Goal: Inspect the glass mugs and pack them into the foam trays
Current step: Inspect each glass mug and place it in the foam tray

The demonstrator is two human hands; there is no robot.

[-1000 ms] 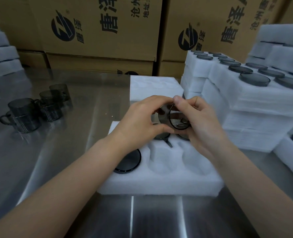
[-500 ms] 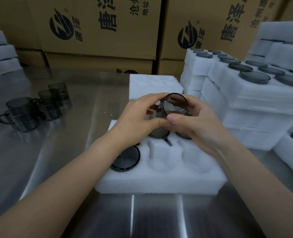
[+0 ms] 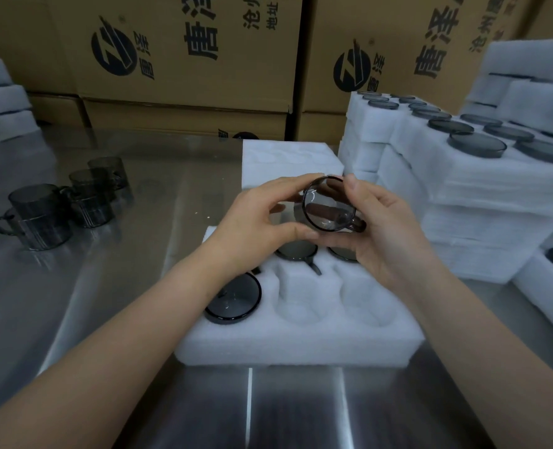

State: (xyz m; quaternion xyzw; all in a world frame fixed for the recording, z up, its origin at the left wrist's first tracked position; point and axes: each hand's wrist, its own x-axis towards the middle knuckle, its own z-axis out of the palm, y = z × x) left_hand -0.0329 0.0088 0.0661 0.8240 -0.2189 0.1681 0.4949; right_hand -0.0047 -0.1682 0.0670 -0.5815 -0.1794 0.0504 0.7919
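Note:
Both hands hold a smoky glass mug tilted on its side above the white foam tray, its round base facing me. My left hand grips the mug's left side with thumb below and fingers above. My right hand cups its right side, thumb on the rim, with the handle against the palm. Three mugs sit upside down in the tray: one at the front left, two in the back row, partly hidden by my hands. Two front pockets hold nothing.
Three loose mugs stand on the steel table at the left. An unfilled foam tray lies behind the hands. Stacks of filled trays rise at the right, and cardboard boxes line the back.
The mug has been turned in my hands, so that its base now faces me, and lifted slightly. My right thumb has shifted to the top of the rim.

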